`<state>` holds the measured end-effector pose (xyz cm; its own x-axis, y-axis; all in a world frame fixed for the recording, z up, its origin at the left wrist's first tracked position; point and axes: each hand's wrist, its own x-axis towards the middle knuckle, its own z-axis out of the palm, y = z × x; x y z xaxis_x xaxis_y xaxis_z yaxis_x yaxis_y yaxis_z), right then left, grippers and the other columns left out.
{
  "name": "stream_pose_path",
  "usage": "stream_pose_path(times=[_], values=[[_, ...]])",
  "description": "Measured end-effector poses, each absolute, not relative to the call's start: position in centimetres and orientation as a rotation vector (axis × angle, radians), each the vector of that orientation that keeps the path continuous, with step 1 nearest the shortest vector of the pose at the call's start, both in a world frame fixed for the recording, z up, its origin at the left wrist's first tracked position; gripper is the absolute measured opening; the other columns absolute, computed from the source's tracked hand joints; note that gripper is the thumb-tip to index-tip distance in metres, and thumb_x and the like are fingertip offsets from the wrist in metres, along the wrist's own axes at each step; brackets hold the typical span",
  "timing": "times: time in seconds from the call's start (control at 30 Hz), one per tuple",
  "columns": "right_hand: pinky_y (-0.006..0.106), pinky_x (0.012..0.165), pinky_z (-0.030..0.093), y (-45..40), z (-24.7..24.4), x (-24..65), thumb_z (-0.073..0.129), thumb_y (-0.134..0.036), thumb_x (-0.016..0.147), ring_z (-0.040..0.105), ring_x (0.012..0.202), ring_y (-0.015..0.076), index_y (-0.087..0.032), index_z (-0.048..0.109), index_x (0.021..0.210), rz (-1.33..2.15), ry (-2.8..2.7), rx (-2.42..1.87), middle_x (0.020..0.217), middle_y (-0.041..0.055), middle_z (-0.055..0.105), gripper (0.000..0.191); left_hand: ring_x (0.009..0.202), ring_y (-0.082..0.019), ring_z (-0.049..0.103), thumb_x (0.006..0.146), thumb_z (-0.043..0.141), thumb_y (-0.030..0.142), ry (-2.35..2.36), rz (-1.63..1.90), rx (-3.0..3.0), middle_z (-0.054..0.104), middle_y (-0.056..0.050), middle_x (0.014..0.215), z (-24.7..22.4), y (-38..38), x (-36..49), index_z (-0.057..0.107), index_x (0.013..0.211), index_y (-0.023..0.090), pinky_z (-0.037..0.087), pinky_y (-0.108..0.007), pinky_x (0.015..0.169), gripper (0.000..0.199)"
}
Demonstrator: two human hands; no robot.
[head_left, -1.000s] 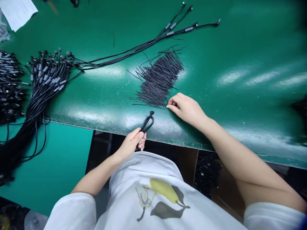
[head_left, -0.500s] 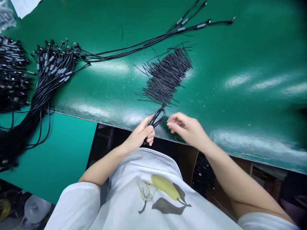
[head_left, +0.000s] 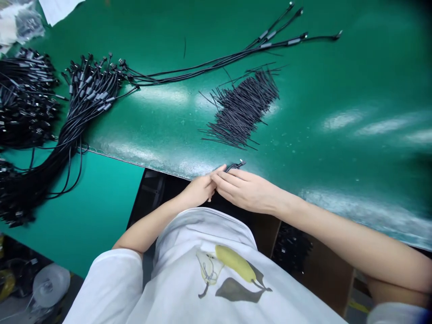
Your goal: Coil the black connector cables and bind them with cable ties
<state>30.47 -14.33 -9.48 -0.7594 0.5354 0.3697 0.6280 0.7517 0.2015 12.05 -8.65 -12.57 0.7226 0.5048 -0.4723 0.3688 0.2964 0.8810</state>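
My left hand point(head_left: 201, 187) is closed around a folded black USB cable point(head_left: 234, 167) at the table's near edge. The cable's loops and a connector end stick out beyond my fingers, pointing to the upper right. Over it lies my right hand point(head_left: 248, 189), its fingers pressed together against the cable and my left fingertips. Its thumb and most of the cable are hidden. Just beyond both hands spreads a pile of thin black twist ties point(head_left: 245, 110) on the green table.
Several straight black cables point(head_left: 209, 63) lie along the back. Bundled cables point(head_left: 89, 96) hang over the table edge point(head_left: 114, 158) at left, with another cable heap point(head_left: 25, 103) beside them. A plastic bag point(head_left: 29, 24) and white paper point(head_left: 59, 9) sit far left.
My right hand has moved left onto the cable and my left hand. The cable's loop, previously sticking up towards the twist ties, is now mostly covered. The view has shifted slightly.
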Motion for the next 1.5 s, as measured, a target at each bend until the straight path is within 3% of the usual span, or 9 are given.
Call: stream_pose_path(times=[0.1, 0.23, 0.53, 0.73, 0.87, 1.03, 1.2, 1.33, 1.5], values=[[0.035, 0.077, 0.044, -14.5, -9.3, 30.6, 0.042, -0.010, 0.098, 0.056, 0.072, 0.0173, -0.013, 0.068, 0.086, -0.441, -2.679, -0.913, 0.077, 0.0061, 0.064, 0.028, 0.048, -0.008, 0.043, 0.097, 0.044, 0.032, 0.738, 0.047, 1.223, 0.044, 0.009, 0.051, -12.8, -8.6, 11.7, 0.035, 0.156, 0.014, 0.041, -0.020, 0.055, 0.062], [0.036, 0.076, 0.041, -15.2, -9.1, 30.3, 0.038, -0.007, 0.099, 0.054, 0.076, 0.0184, -0.008, 0.068, 0.106, -0.422, -2.696, -0.985, 0.080, 0.0081, 0.062, 0.031, 0.050, -0.007, 0.041, 0.093, 0.053, 0.038, 0.708, 0.051, 1.012, 0.043, 0.009, 0.057, -12.9, -8.5, 11.7, 0.033, 0.156, 0.012, 0.039, -0.021, 0.052, 0.071], [0.037, 0.062, 0.029, -15.8, -9.8, 29.4, 0.040, -0.005, 0.093, 0.046, 0.066, 0.0200, -0.013, 0.067, 0.078, -0.584, -2.841, -1.196, 0.071, 0.0091, 0.057, 0.031, 0.050, -0.007, 0.043, 0.093, 0.048, 0.028, 0.846, 0.024, 1.109, 0.042, 0.011, 0.056, -13.1, -9.3, 12.6, 0.017, 0.161, 0.016, 0.043, -0.021, 0.055, 0.076], [0.033, 0.063, 0.029, -14.3, -11.1, 29.9, 0.049, -0.015, 0.091, 0.049, 0.062, 0.0170, -0.014, 0.062, 0.075, 0.048, -2.672, -1.421, 0.068, 0.0069, 0.061, 0.021, 0.059, -0.009, 0.051, 0.085, 0.052, 0.023, 0.873, 0.121, 1.064, 0.052, 0.008, 0.059, -12.6, -9.4, 12.9, 0.037, 0.152, 0.011, 0.046, -0.024, 0.067, 0.070], [0.028, 0.068, 0.032, -13.5, -10.8, 29.8, 0.047, -0.023, 0.096, 0.053, 0.070, 0.0148, -0.015, 0.060, 0.075, 0.514, -2.178, -1.727, 0.075, 0.0057, 0.065, 0.026, 0.074, -0.012, 0.059, 0.084, 0.056, 0.030, 0.889, 0.337, 0.907, 0.063, 0.001, 0.073, -12.2, -9.0, 14.0, 0.065, 0.117, 0.011, 0.049, -0.026, 0.077, 0.040], [0.021, 0.068, 0.033, -14.4, -10.2, 29.7, 0.049, -0.030, 0.097, 0.051, 0.072, 0.0097, -0.016, 0.055, 0.073, 0.880, -1.501, -1.629, 0.073, -0.0018, 0.058, 0.028, 0.109, -0.016, 0.062, 0.069, 0.082, 0.039, 0.949, 0.588, 0.827, 0.070, -0.002, 0.105, -12.6, -8.6, 14.7, 0.071, 0.099, 0.019, 0.048, -0.025, 0.099, 0.037], [0.017, 0.072, 0.035, -15.2, -10.2, 31.7, 0.059, -0.039, 0.094, 0.053, 0.076, 0.0071, -0.017, 0.063, 0.084, 1.245, -1.185, -1.436, 0.078, -0.0069, 0.061, 0.024, 0.099, -0.008, 0.059, 0.067, 0.086, 0.032, 0.896, 0.686, 1.136, 0.063, 0.006, 0.102, -12.6, -7.9, 14.5, 0.070, 0.080, 0.025, 0.047, -0.015, 0.092, 0.021], [0.017, 0.075, 0.035, -15.7, -9.5, 33.4, 0.059, -0.032, 0.095, 0.054, 0.081, 0.0075, -0.017, 0.062, 0.085, 1.199, -1.073, -1.538, 0.080, -0.0073, 0.062, 0.018, 0.090, -0.016, 0.062, 0.073, 0.076, 0.045, 0.748, 0.474, 1.727, 0.061, 0.000, 0.095, -12.4, -7.8, 13.9, 0.074, 0.071, 0.027, 0.053, -0.024, 0.077, 0.018], [0.019, 0.077, 0.038, -16.4, -8.3, 32.3, 0.049, -0.037, 0.101, 0.056, 0.088, 0.0103, -0.020, 0.056, 0.083, 0.850, -1.696, -1.601, 0.092, -0.0031, 0.065, 0.025, 0.090, -0.027, 0.069, 0.075, 0.070, 0.054, 0.821, 0.355, 1.894, 0.074, -0.003, 0.090, -14.4, -6.0, 13.8, 0.078, 0.081, 0.029, 0.059, -0.037, 0.075, 0.027]])
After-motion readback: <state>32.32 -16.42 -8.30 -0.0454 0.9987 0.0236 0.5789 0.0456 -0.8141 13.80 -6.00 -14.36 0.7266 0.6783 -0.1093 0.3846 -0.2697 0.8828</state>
